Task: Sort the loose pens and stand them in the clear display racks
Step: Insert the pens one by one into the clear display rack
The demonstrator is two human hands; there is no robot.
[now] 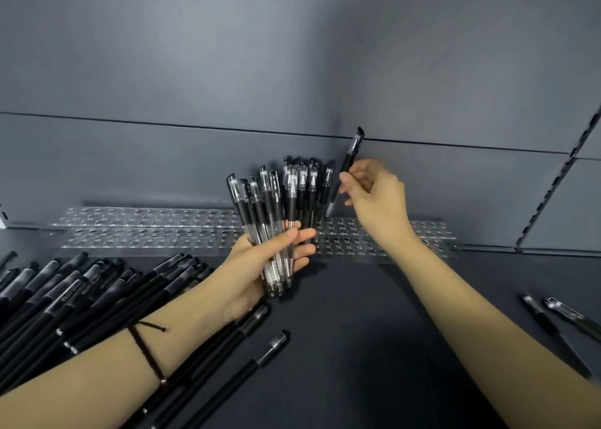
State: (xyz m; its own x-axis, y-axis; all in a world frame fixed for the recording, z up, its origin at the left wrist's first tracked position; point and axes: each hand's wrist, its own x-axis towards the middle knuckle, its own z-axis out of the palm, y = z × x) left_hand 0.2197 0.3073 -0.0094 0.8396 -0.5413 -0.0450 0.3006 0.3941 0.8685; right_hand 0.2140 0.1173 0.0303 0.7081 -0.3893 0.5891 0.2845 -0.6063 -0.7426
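Clear perforated plastic display racks [146, 230]: visible holes unfilled. Above: left hand [260, 261] grips fanned clear-capped pens [283, 201]; right hand [377, 197] pinches one black pen [350, 163]. In front: black pen heap [81, 298] unsorted.

Cut off by the left edge and partly covered by the left forearm [113, 363]: pile of pens [65, 298]. Blurred at the right edge: two pens [564, 311]. Partly hidden behind the held bundle [292, 201]: clear racks [146, 230]. Too small to read: barrel print.

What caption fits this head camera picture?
Left hand grips a bunch of pens; right hand pinches one pen by clear racks.
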